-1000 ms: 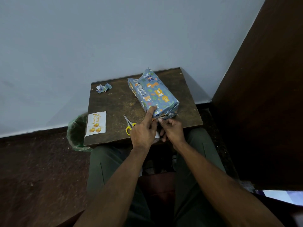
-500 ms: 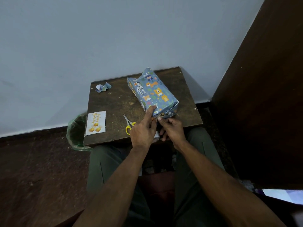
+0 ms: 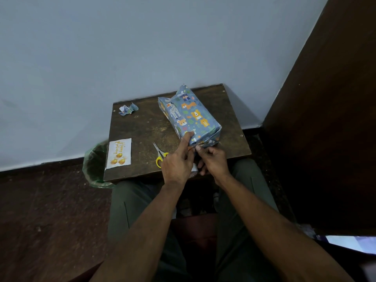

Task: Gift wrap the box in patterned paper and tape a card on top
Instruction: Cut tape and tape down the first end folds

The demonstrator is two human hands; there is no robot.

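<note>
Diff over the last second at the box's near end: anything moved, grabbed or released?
Almost nothing. The left hand keeps a finger pressed on the near end of the blue animal-print wrapped box, and the right hand keeps pinching the end flap; nothing taken or let go. The yellow-handled scissors, white card and crumpled paper scrap stay put on the dark wooden table.

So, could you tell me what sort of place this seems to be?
Probably a plain room corner at home: a small worn wooden table against a bare painted wall, and a bin lined with a green bag on the dark floor.
</note>
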